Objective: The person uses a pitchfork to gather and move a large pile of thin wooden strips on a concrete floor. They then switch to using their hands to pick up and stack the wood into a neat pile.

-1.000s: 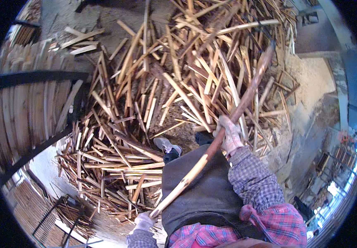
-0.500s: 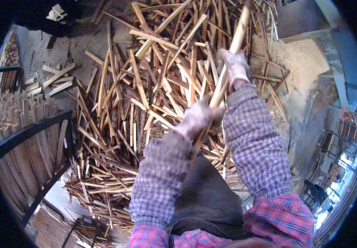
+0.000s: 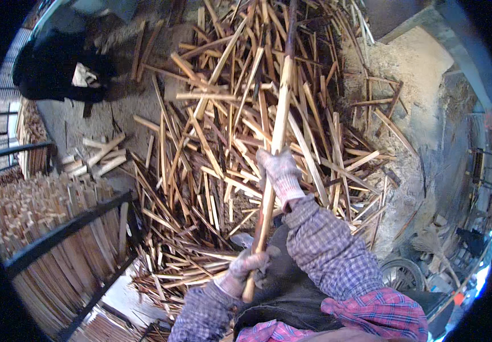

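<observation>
Over here the person's gloved left hand [image 3: 248, 267] is wrapped around a long wooden pole [image 3: 282, 108] near its lower end, while the gloved right hand [image 3: 279, 168] clasps it farther along, the rest stretching out ahead of both. Loose sticks [image 3: 206, 145] lie heaped beyond the hands, and a dark-framed rack [image 3: 69, 232] stands well to their left.
</observation>
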### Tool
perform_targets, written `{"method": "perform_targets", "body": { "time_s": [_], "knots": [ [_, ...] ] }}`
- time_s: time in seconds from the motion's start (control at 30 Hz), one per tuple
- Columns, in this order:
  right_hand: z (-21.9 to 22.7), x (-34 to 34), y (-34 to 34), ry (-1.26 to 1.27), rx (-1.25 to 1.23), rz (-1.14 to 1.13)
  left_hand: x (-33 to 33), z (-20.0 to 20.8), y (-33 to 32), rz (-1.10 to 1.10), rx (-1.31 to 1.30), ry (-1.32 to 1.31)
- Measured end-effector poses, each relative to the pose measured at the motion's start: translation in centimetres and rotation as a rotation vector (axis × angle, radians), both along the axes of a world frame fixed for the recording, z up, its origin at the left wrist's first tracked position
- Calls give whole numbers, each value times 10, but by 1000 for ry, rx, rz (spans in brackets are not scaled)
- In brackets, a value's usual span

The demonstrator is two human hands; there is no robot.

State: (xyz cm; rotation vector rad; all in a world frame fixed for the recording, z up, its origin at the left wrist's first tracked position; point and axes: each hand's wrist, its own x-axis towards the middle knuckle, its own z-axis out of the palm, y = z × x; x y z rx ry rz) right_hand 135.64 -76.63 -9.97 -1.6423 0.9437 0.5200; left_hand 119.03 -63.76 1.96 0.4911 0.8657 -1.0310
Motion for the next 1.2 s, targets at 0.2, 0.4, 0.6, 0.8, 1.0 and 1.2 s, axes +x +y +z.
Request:
{"method": "perform_targets", "body": {
  "time_s": [0.2,0.4,0.6,0.8,1.0,1.2],
  "knots": [
    [-2,44,-24,-48,-39,24,39,-1,-31,44,-1,185],
    [-35,83,-72,7,-274,266,48,-84,-81,95,-158,80],
    [8,53,-58,-154,155,104,40,-70,-70,78,-132,-64],
    [41,-57,-37,-273,435,-56,-48,-14,-39,-127,74,-141],
    [108,-173,-5,-155,422,-75,-164,51,-5,-466,298,-285],
    [100,-185,41,11,711,-227,-158,86,60,-400,222,13]
  ]
}}
